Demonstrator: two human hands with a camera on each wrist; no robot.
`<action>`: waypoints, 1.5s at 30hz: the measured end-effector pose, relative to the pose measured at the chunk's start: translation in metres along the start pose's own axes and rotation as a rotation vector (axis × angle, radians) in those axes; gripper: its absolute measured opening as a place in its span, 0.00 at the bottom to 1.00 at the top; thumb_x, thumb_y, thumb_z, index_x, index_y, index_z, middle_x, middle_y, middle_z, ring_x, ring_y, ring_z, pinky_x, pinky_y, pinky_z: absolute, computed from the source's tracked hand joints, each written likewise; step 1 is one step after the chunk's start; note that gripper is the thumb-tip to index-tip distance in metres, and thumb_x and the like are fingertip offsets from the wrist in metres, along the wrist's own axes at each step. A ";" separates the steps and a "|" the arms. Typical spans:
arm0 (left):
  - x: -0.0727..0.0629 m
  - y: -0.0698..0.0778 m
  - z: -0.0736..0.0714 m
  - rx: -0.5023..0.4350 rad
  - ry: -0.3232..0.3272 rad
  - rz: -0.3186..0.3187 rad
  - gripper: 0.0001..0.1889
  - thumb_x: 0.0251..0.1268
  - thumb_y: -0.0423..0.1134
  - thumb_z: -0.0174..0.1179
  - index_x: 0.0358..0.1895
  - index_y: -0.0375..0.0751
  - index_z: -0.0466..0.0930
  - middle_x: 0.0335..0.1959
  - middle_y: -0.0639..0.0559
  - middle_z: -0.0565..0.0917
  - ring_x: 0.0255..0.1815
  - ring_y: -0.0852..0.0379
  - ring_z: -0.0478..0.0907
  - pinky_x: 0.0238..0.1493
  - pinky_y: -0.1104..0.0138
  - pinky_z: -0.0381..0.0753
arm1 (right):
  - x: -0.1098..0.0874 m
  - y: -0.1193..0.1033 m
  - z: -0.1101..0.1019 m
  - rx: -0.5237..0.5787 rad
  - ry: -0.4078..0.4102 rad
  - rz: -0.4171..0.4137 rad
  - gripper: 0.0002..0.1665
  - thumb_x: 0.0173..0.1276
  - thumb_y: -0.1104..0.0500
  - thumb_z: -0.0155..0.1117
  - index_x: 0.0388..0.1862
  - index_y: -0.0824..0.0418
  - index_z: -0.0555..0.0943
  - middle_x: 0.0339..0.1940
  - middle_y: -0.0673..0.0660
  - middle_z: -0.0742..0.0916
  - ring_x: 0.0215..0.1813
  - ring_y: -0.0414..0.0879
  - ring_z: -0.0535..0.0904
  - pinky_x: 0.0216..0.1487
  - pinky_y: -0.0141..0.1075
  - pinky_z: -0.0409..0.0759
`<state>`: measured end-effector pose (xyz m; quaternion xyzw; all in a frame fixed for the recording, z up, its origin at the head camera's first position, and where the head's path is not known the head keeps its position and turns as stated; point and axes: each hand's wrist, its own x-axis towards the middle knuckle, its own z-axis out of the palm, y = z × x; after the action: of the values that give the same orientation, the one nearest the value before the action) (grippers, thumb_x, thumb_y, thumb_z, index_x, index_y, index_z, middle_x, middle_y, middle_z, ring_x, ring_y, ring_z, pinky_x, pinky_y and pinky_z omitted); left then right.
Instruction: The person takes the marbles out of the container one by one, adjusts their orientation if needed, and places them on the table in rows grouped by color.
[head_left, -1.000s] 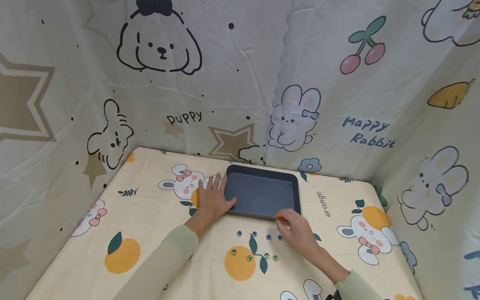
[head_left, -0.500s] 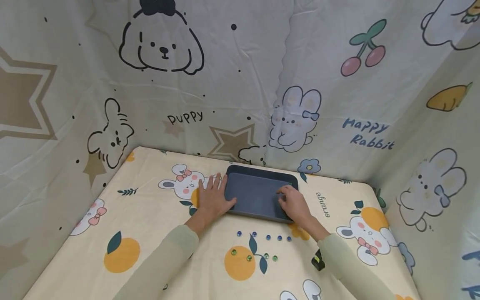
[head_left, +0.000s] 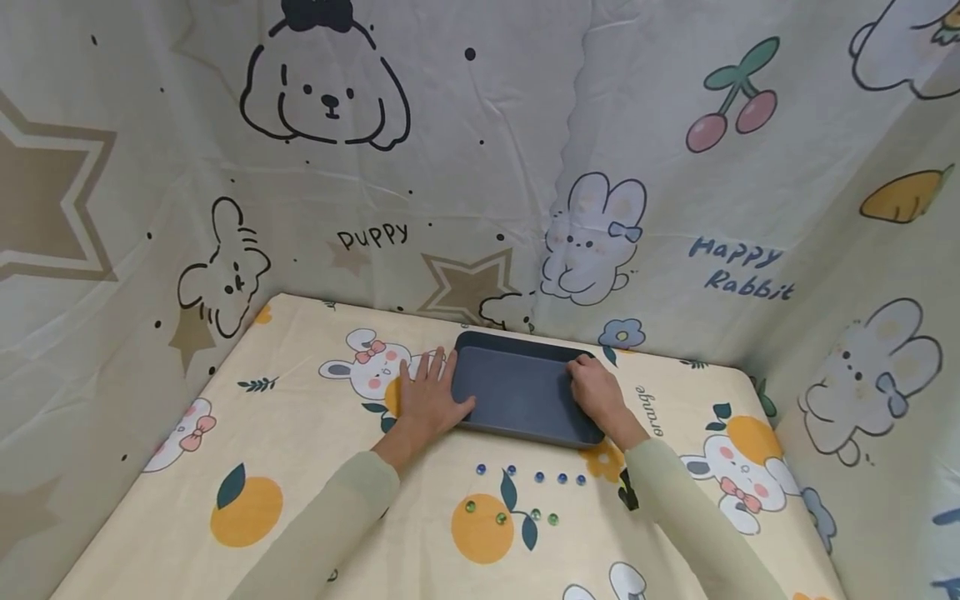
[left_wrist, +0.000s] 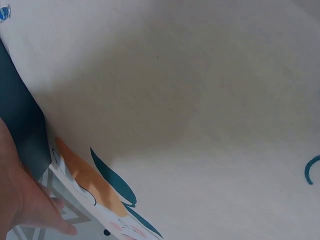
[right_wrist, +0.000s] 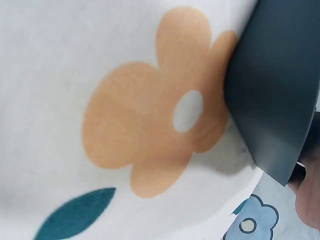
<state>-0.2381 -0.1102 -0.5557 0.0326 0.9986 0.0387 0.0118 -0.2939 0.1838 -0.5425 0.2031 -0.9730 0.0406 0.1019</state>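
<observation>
A dark grey baking tray [head_left: 517, 396] lies on the patterned cloth near the back wall. My left hand [head_left: 433, 396] has its fingers spread and rests at the tray's left end, thumb over the rim. My right hand [head_left: 597, 392] reaches over the tray's right side, fingers curled down at the far right corner. That hand hides the corner, so I cannot tell whether a green marble is between its fingertips. In front of the tray lies a row of several blue marbles [head_left: 539, 477]. Nearer to me sit several green marbles [head_left: 501, 518], spaced in a row.
The cloth [head_left: 330, 492] is printed with oranges, rabbits and flowers. Patterned fabric walls [head_left: 420, 167] rise behind and on both sides. A small black object [head_left: 628, 492] shows beside the right sleeve. In the right wrist view the tray's corner [right_wrist: 275, 90] stands close by.
My right hand has moved from the tray's front right edge to its far right corner, uncovering the rightmost blue marble and covering the green marble there. The left hand has stayed put.
</observation>
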 end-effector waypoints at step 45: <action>0.001 -0.001 0.000 -0.008 -0.017 -0.007 0.49 0.64 0.72 0.47 0.82 0.48 0.47 0.81 0.44 0.51 0.79 0.42 0.47 0.73 0.37 0.38 | 0.006 0.013 -0.009 -0.173 -0.017 -0.181 0.04 0.63 0.70 0.66 0.38 0.68 0.83 0.31 0.61 0.81 0.37 0.56 0.81 0.34 0.46 0.83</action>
<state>-0.2395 -0.1113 -0.5559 0.0296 0.9985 0.0422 0.0205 -0.3025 0.1947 -0.5330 0.2809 -0.9514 -0.0546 0.1139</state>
